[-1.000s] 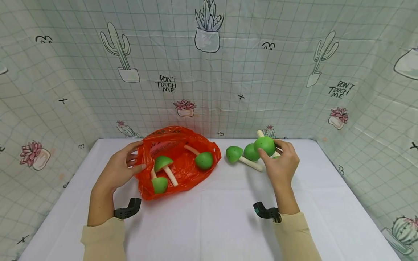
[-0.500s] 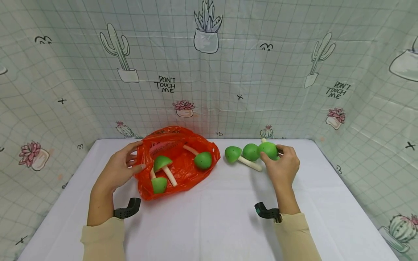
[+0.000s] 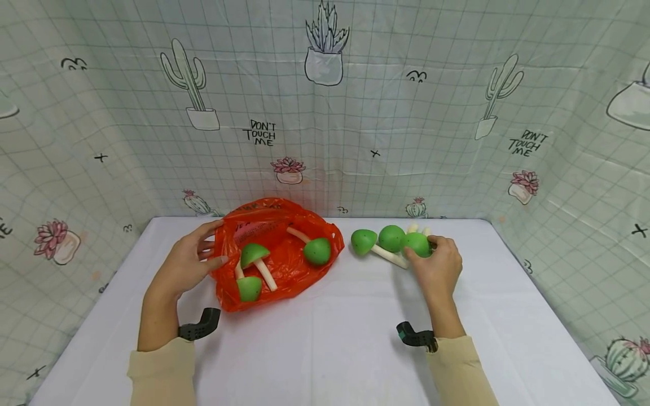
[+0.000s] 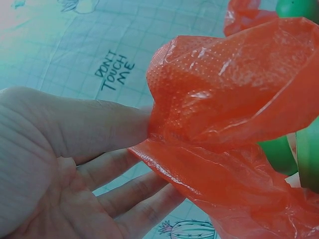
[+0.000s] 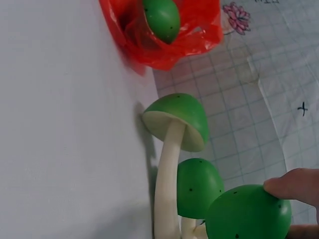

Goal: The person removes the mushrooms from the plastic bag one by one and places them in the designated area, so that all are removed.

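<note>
My left hand (image 3: pixel 185 262) pinches the left edge of a red plastic bag (image 4: pixel 214 94) between thumb and fingers. The bag lies on its side with its mouth facing me, and several toy mushrooms with green caps and pale stems are inside, one a tilted mushroom (image 3: pixel 255 255). My right hand (image 3: pixel 438 265) grips a green mushroom (image 5: pixel 249 214) by its cap, thumb at the near side. That mushroom is low at the table, against other mushrooms; its stem points away from me. Left of it are a round-capped mushroom (image 3: pixel 391 238) and a mushroom with a long stem (image 5: pixel 172 149).
The table (image 3: pixel 315 349) has a white cloth. Behind it and at both sides hangs a gridded curtain (image 3: pixel 325 129) printed with cacti and lettering. The mushrooms outside the bag lie near the table's back edge, right of the bag.
My right hand has come down and slightly towards me with the held mushroom, which now sits lower beside the others. The left hand and the bag have kept their place.
</note>
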The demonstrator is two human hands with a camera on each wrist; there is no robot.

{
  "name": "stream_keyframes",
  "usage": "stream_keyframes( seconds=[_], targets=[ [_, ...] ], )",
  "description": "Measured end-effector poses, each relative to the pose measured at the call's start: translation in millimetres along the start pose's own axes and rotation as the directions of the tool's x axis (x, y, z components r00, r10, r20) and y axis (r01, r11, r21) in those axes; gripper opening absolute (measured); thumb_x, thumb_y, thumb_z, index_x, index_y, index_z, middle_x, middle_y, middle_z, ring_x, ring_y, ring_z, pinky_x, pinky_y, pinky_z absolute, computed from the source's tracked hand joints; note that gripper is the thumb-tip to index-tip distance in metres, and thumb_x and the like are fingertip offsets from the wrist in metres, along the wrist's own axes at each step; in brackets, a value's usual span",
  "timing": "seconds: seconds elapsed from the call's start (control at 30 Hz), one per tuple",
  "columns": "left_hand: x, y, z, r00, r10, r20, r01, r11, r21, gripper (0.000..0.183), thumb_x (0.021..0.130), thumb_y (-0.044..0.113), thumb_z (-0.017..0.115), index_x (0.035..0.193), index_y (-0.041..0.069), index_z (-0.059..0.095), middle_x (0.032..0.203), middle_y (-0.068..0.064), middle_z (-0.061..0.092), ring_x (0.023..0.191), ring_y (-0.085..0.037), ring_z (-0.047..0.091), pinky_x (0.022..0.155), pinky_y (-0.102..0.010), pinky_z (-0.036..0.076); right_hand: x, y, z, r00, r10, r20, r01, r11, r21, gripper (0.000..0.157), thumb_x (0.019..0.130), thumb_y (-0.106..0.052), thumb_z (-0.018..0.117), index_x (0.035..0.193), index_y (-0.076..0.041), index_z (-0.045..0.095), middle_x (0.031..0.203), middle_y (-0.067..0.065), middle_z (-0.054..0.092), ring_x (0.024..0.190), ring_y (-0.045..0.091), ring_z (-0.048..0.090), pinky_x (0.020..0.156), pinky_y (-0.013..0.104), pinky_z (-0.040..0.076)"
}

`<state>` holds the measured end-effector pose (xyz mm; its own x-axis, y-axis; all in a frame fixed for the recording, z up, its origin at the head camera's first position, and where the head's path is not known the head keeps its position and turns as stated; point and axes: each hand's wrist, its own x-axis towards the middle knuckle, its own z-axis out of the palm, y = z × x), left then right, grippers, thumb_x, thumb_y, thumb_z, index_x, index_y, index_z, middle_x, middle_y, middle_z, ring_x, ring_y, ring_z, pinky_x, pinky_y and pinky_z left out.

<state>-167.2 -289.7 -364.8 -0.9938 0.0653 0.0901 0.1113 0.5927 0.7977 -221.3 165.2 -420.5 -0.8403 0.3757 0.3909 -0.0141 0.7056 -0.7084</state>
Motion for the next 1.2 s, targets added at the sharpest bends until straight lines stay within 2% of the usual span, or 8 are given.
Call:
stream_keyframes(
  seconds=[0.47, 0.73, 0.93, 1.2],
  targets=[
    [0.4, 2.1, 0.6, 1.000, 0.004, 0.006, -0.004, 1.000, -0.004, 0.075, 0.097, 0.001, 0.070, 0.163, 0.003, 0.034, 0.160, -0.028, 0.041, 0.136, -0.052, 0.051, 0.106, -0.060, 0.050, -7, 9, 7.2, 0.999, -0.014, 0.043, 0.017, 0.998, -0.066, 0.063, 0.079, -0.019, 0.090, 0.125, 0.017, 0.065, 0.117, 0.035, 0.064, 0.112, 0.050, 0.060, 0.099, 0.064, 0.047],
    [0.2, 2.3, 0.0, 1.000, 0.010, 0.008, -0.010, 1.000, -0.005, 0.076, 0.097, 0.002, 0.071, 0.163, 0.003, 0.033, 0.159, -0.028, 0.042, 0.135, -0.053, 0.051, 0.106, -0.061, 0.049, -9, 10, 9.6, 0.995, 0.002, 0.101, 0.006, 0.996, -0.084, 0.063, 0.080, -0.018, 0.090, 0.124, 0.018, 0.064, 0.125, 0.036, 0.061, 0.117, 0.051, 0.059, 0.101, 0.065, 0.046],
    [-0.2, 1.7, -1.0, 1.000, 0.016, 0.004, -0.016, 1.000, -0.003, 0.076, 0.097, 0.001, 0.071, 0.163, 0.003, 0.033, 0.160, -0.028, 0.042, 0.135, -0.053, 0.052, 0.105, -0.060, 0.050, -9, 10, 9.5, 0.991, 0.018, 0.129, -0.004, 0.995, -0.103, 0.057, 0.079, -0.016, 0.090, 0.119, 0.017, 0.064, 0.118, 0.033, 0.060, 0.109, 0.051, 0.060, 0.094, 0.064, 0.048],
    [-0.4, 2.3, -1.1, 1.000, 0.008, 0.003, -0.008, 1.000, 0.001, 0.076, 0.097, 0.001, 0.071, 0.163, 0.003, 0.033, 0.160, -0.029, 0.041, 0.135, -0.053, 0.051, 0.106, -0.060, 0.049, -11, 11, 9.9, 0.989, 0.025, 0.146, -0.007, 0.992, -0.125, 0.054, 0.078, -0.014, 0.090, 0.115, 0.016, 0.065, 0.111, 0.031, 0.061, 0.106, 0.050, 0.060, 0.092, 0.064, 0.049]
  ],
)
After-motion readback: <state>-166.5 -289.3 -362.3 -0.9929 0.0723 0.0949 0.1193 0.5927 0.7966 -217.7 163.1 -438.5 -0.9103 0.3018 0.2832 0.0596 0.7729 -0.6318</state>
